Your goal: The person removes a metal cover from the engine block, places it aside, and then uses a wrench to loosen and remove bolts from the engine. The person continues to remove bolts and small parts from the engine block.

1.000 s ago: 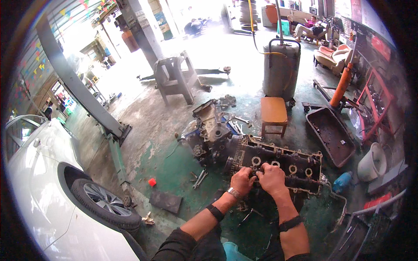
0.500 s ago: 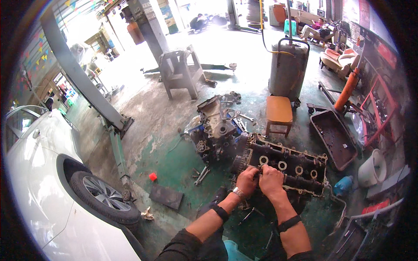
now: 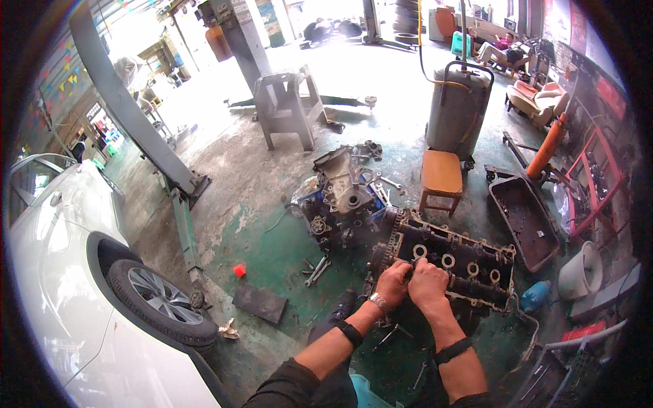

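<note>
A dark engine's top, with pale ringed round openings in a row and a timing chain at its left end, lies in front of me. Over its near left part my left hand is closed, fingers bent together. Right beside it, my right hand is closed too, its fingertips near one of the ringed openings. Between the two hands a small dark piece seems pinched, too small and covered to name. A second, partly stripped engine part stands beyond on the floor. Wrenches lie to the left.
A wooden stool stands behind the engine, with a grey tank behind it. On the right are a black tray and a white bucket. A white car fills the left; a dark flat block lies near it.
The whole scene has shifted slightly right in the picture as the view turned a little. Both hands stay together over the engine, still closed.
</note>
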Available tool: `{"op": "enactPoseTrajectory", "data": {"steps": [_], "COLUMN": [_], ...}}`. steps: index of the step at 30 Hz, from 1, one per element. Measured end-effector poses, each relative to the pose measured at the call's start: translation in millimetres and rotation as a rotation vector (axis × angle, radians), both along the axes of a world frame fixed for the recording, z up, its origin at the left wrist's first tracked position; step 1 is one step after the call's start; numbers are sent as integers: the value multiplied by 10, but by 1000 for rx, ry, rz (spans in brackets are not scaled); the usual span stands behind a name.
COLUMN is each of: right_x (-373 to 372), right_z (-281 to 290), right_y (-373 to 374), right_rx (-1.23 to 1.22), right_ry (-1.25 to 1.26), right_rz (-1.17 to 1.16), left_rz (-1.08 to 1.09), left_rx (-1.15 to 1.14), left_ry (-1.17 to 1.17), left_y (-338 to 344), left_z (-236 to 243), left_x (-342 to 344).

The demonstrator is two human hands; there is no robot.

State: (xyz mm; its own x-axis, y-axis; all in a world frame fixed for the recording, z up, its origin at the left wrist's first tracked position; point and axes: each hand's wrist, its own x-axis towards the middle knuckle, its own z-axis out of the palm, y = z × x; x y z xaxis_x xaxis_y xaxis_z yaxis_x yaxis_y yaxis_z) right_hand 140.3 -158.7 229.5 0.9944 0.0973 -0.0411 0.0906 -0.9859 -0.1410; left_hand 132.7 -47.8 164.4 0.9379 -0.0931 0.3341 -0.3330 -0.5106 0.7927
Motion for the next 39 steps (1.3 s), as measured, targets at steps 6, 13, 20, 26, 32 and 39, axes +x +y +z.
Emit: {"op": "enactPoseTrajectory", "data": {"steps": [6, 13, 20, 26, 32, 39], "right_x": [23, 37, -12, 47, 66, 58], "right_z": [2, 47, 75, 8, -75, -68], "right_y": [20, -24, 5, 4, 23, -29], "right_rx": [-39, -70, -62, 2, -46, -68], "right_ry": [47, 121, 6, 93, 44, 58], "right_rz": [-12, 3, 29, 14, 7, 24], "left_rz": [6, 36, 24, 1, 4, 15], "left_rx": [-11, -23, -11, -56, -60, -49], "left_ry": [-39, -34, -86, 14, -55, -36], "left_y": [-1, -25, 15, 11, 21, -3], "left_z": [-21, -32, 4, 64, 95, 67], "left_x": [10, 10, 25, -15, -8, -8]}}
